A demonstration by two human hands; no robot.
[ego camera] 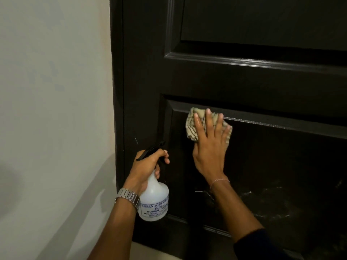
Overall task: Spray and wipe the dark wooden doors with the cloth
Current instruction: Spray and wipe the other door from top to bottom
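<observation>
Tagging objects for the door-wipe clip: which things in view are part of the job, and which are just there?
Part of the job:
- dark wooden door
- cloth, pressed flat on the lower panel by the right hand
- spray bottle, gripped at the neck by the left hand

Just there:
- wall
- wristwatch
- thin bracelet
</observation>
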